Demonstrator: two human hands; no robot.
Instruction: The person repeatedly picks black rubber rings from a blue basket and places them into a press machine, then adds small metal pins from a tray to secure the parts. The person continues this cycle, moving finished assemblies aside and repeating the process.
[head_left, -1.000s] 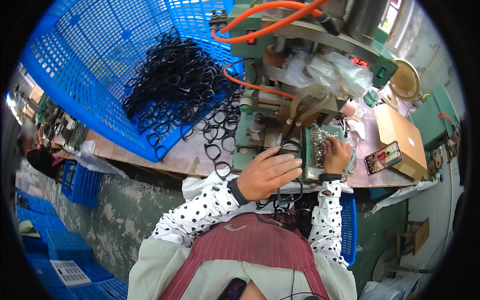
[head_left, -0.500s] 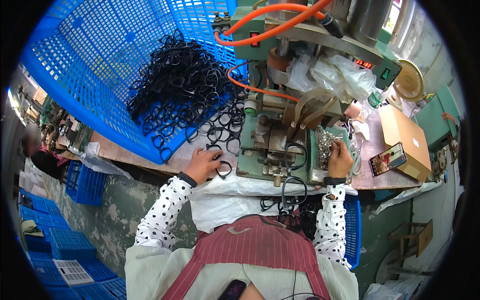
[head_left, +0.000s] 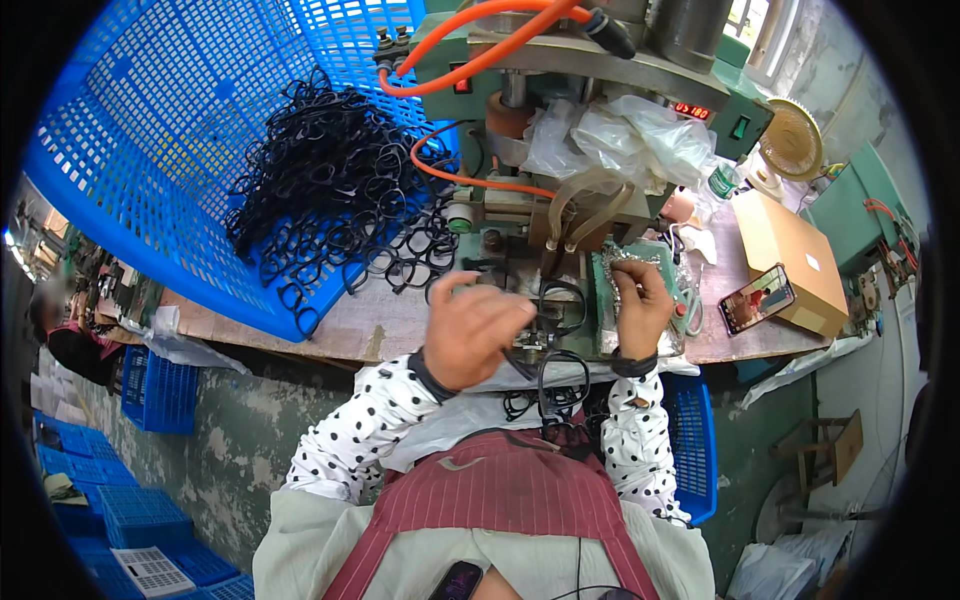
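My left hand [head_left: 472, 335] is closed in front of the green press [head_left: 740, 110], with a black eyeglass frame [head_left: 517, 366] partly showing below its fingers. Most of that frame is hidden by the hand. My right hand [head_left: 641, 300] dips its curled fingertips into a tray of small silvery metal parts [head_left: 612, 262]. Whatever lies between those fingertips is too small to make out. Between the two hands, another black eyeglass frame [head_left: 566, 356] hangs down over the front of the press, one ring above the other.
A big blue basket [head_left: 150, 235] at the left holds a heap of black eyeglass frames [head_left: 325, 170], some spilling onto the table [head_left: 330, 335]. On the right stand a cardboard box [head_left: 785, 255] and a propped phone [head_left: 757, 299]. Orange hoses [head_left: 480, 60] cross the press.
My left hand has lifted off the table and moved right toward the press, bringing a black eyeglass frame. My right hand stays at the metal parts. The whole view has shifted slightly.
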